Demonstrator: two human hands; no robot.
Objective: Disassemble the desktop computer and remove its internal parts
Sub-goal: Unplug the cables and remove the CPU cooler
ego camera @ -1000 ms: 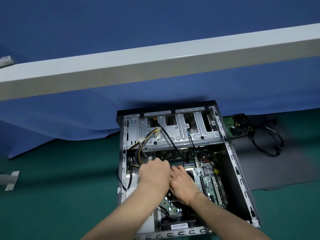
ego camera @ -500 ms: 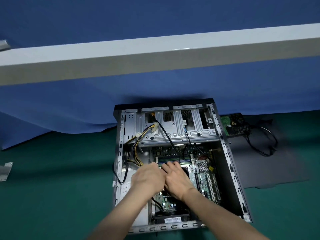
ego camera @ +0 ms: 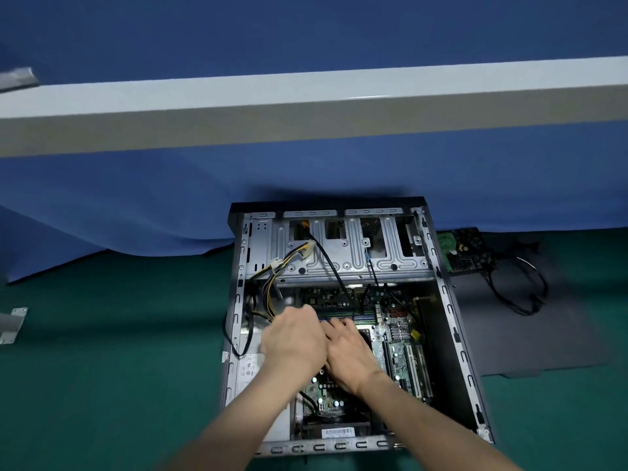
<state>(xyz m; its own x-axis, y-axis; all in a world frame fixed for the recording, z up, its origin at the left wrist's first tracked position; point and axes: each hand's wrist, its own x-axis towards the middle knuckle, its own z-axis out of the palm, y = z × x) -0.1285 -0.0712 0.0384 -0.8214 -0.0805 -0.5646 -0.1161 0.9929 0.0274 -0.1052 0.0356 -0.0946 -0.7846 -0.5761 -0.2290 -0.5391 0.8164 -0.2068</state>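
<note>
Green matting covers the tabletop [ego camera: 119, 368], and the computer case [ego camera: 452, 321] lies on its side in the middle of it, open face upward, far end against a blue cloth [ego camera: 136, 205]. We judge the step in hand to be the release of a part at the memory slots [ego camera: 363, 316] on the main board [ego camera: 397, 334]: both hands are inside the case, side by side and touching. The left hand [ego camera: 295, 338] is knuckles-up with its fingers bent down out of sight, so we cannot tell whether they grip anything. The right hand [ego camera: 350, 355] has its fingers [ego camera: 339, 323] stretched forward and close together, tips at the near edge of the slots, with nothing visibly pinched. The next move probably calls for freeing any end clips, then a straight upward pull, clear of the wire bundle [ego camera: 272, 283] just left of the hands. The case looks partly stripped: the drive cage [ego camera: 350, 256] shows bare bays, the power supply [ego camera: 251, 365] sits along the left wall, and the side panel [ego camera: 516, 334] lies on the tabletop to the right, a loose circuit board [ego camera: 469, 249] at its far edge.
</note>
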